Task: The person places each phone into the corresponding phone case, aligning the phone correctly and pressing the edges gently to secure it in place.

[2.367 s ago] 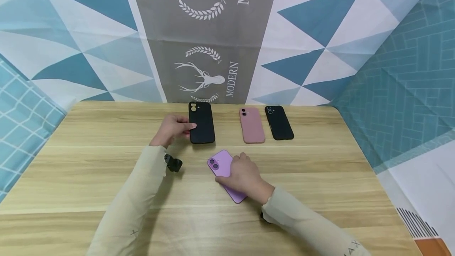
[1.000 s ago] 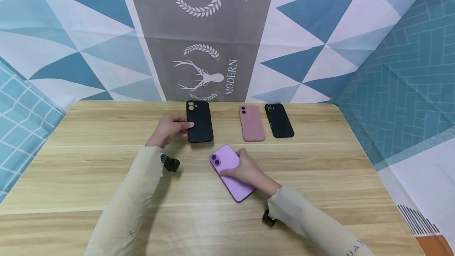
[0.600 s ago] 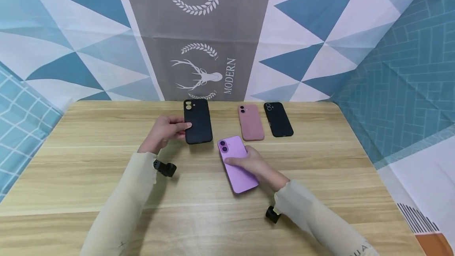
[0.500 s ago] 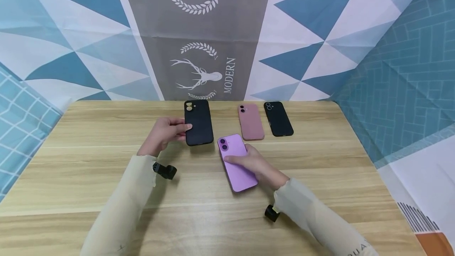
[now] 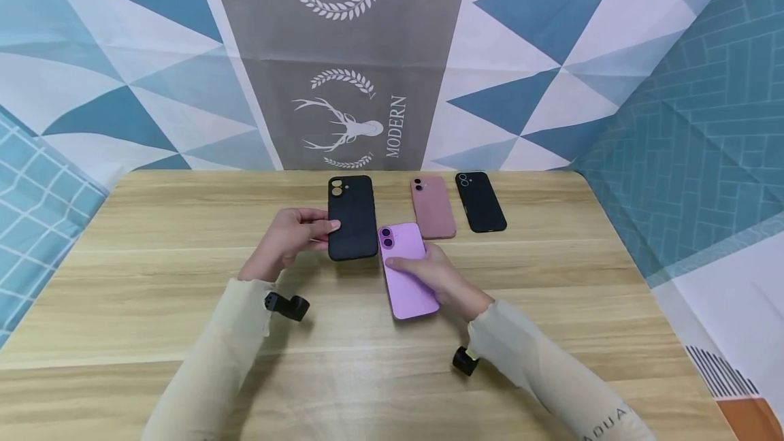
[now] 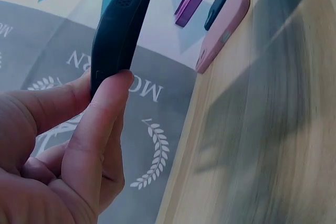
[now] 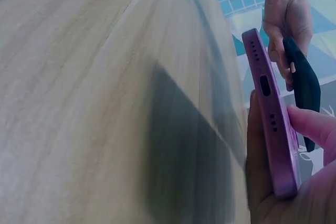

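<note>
- Counter [image 5: 343, 386]: wood-grained; your two arms reach across it from the near side.
- Left hand [image 5: 294, 233]: grasping. You pinch the black phone case [image 5: 353, 220] by its left edge, thumb on the back face, fingers behind. Case is raised, left of centre, toward the far side; light wood colour shows through its camera cut-outs.
- Right hand [image 5: 437, 274]: grasping. You hold the purple phone [image 5: 404, 274] from its right side, thumb across the back, fingers beneath. Phone is lifted, lenses at its far left corner; port and speaker holes visible from the right wrist.
- Phone relative to case: just beside it, to the right and nearer you. Contact between them: cannot tell.
- Pink phone-shaped item [image 5: 433, 208]: lies near the far edge, right of the held case. Bare phone or cover, cannot tell.
- Dark phone-shaped item [image 5: 481, 203]: lies just right of the pink one, slightly slanted.
- Sleeves [image 5: 551, 373]: pale, both arms; small black camera [image 5: 288, 306] at your left wrist.
- Patterned cloth [image 5: 343, 33]: hangs behind, grey strip with deer print.
</note>
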`<state>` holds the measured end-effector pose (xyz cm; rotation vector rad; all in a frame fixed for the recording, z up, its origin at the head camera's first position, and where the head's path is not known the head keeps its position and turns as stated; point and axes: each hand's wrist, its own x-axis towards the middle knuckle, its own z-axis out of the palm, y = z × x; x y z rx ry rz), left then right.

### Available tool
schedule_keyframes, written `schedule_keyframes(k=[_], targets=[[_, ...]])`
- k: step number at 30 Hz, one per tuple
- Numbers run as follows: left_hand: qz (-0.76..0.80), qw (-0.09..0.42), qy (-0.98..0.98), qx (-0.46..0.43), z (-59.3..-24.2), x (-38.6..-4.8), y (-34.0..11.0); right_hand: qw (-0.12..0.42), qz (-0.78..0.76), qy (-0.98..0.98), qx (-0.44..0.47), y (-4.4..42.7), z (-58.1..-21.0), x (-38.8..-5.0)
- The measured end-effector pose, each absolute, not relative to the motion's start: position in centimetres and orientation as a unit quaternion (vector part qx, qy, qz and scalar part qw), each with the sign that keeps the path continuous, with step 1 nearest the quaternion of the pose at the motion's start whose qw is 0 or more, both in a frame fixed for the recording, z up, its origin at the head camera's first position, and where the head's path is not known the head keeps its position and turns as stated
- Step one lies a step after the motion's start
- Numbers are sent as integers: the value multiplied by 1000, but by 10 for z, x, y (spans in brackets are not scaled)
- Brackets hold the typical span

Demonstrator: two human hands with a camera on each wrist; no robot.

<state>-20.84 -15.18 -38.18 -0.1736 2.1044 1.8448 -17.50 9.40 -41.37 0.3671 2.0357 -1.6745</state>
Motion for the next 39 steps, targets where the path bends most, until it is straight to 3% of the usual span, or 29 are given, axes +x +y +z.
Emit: schedule_keyframes(k=[19,39], targets=[[638,166,749,-59,-376,-195,-138,237,-657,700,145,84,-406,-185],[642,178,744,-58,-377,-182,-118,194,-740,632,127,81,-397,-194]])
